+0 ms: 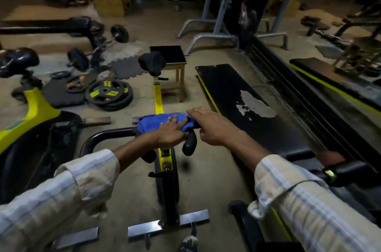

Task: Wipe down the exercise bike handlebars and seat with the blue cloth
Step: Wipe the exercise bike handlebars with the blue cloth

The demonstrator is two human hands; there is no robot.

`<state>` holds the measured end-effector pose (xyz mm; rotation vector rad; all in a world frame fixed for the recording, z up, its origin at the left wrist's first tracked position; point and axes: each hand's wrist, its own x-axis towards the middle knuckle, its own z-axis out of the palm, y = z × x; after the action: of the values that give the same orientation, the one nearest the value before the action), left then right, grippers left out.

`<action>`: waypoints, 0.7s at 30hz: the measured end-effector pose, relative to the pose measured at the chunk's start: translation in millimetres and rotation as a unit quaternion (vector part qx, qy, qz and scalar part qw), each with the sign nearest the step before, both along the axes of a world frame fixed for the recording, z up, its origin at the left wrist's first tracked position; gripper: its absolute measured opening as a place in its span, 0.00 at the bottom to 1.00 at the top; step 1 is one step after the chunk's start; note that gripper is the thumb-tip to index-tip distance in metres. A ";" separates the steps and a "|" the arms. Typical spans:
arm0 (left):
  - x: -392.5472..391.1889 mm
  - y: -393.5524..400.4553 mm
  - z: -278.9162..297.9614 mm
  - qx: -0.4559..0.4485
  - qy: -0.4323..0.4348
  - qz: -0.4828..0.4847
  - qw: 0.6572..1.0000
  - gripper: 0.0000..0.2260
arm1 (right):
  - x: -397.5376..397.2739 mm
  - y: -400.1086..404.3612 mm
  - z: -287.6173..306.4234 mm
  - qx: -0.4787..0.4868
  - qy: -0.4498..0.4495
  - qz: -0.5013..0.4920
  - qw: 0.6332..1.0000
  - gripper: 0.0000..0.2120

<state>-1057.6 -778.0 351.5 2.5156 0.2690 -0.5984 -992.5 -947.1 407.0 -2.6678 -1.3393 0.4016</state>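
**Cloth lies across the handlebar, left hand on top of it**

The blue cloth [165, 125] is bunched over the middle of the handlebar [107, 135], above the yellow post of the exercise bike [165, 159]. Its long axis runs left to right, along the bar, so a wipe would have to travel sideways rather than toward or away from the person.

The left hand [172, 133] lies flat on the cloth, fingers straight and slightly spread, pressing it onto the bar rather than pinching it. The right hand [210, 126] is just to the right, with its fingers reaching the cloth's right end; they look loosely bent, and I cannot tell whether they grip the fabric or only touch it.

The bar's bare black curve extends left of the cloth, so the left hand is placed nearer to that unwiped stretch. A black grip [189, 144] hangs just below the cloth.

The seat [152, 62] stands farther away, well apart from both hands, and looks not yet reached. A long black bench [247, 111] lies to the right.
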 end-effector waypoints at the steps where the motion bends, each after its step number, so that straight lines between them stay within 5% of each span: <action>1: 1.2 -2.6 -0.3 -0.003 0.004 0.014 1.000 0.31 | 6.4 0.2 -1.6 -0.005 0.006 0.018 1.000 0.35; 10: -1.8 -57.9 13.3 -0.011 0.003 0.200 0.980 0.33 | 79.3 11.4 -29.5 0.033 0.020 0.224 0.974 0.33; 16: -13.6 -91.5 7.7 0.192 -0.043 0.329 0.924 0.46 | 106.2 11.7 -29.7 0.016 -0.028 0.335 0.942 0.29; 21: -8.1 -96.3 12.0 0.168 -0.009 0.350 0.922 0.52 | 107.3 35.5 -29.5 0.011 -0.040 0.447 0.894 0.49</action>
<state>-1065.7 -874.3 363.5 2.4775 1.2873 -0.2435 -885.2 -911.6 377.5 -1.8856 -2.5148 0.3391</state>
